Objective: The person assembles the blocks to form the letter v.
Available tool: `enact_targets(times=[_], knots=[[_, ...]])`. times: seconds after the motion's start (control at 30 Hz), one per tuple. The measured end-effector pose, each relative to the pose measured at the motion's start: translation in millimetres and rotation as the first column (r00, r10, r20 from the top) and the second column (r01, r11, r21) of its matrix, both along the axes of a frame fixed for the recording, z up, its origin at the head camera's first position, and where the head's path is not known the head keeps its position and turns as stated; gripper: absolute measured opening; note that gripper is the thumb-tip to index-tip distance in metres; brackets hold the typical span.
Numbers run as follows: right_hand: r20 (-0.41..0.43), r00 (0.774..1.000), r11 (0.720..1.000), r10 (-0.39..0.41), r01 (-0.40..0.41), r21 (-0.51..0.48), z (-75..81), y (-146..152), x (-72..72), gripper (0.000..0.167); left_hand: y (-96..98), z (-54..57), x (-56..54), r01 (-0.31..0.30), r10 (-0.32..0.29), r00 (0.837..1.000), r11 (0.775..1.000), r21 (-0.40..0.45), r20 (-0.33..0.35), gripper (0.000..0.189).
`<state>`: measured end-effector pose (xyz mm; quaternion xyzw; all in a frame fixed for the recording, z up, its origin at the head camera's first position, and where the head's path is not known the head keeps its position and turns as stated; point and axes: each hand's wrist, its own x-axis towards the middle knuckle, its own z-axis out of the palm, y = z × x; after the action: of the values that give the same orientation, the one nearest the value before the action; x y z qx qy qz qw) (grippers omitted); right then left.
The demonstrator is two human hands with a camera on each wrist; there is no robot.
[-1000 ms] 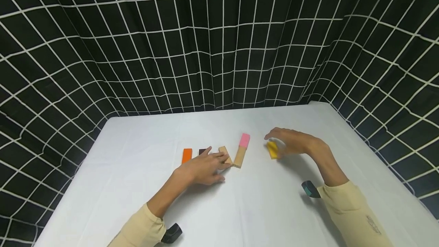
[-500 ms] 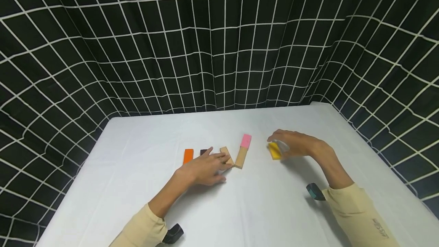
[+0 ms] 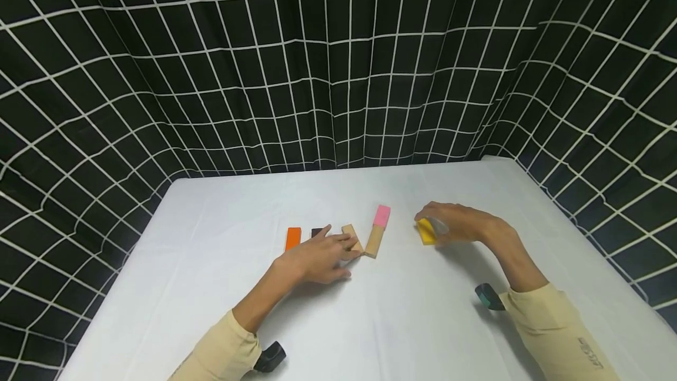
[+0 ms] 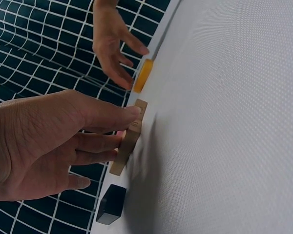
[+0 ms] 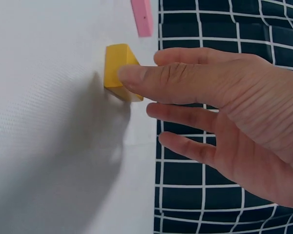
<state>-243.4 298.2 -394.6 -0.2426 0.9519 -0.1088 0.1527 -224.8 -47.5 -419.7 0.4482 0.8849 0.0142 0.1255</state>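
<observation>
Fingers of the left hand (image 3: 319, 258) lie spread and nearly straight over the left wood block (image 3: 349, 231), while those of the right hand (image 3: 456, 221) arch loosely about the yellow block (image 3: 426, 231), thumb apart from the rest. Head view leaves the right fingertips partly hidden; right wrist view shows the thumb crossing in front of the yellow block and three other fingertips separated from one another, though whether they touch it I cannot tell. Only head view shows the orange block (image 3: 293, 239), beside the left hand; the black block (image 4: 111, 204), mostly covered there, shows in left wrist view just beyond the little finger. Near the left fingertips, the two wood blocks slant toward each other, and the pink block (image 3: 382, 216) touches the far end of the right wood block (image 3: 375, 242). Everything rests on a white-covered bench (image 3: 227, 216), with black curtain (image 3: 338, 63) in a white grid behind and at both sides; beige sleeves (image 3: 560, 328) cover the forearms.
</observation>
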Motion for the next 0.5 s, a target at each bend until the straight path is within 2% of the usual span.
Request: enact_targets(times=[0.5], knots=[[-0.037, 0.999, 0.999, 0.039, -0.038, 0.016, -6.3, -3.7, -2.4, 0.056, 0.0, -1.6, -0.7, -0.004, 0.004, 1.0, 1.0, -0.017, -0.011, 0.055]])
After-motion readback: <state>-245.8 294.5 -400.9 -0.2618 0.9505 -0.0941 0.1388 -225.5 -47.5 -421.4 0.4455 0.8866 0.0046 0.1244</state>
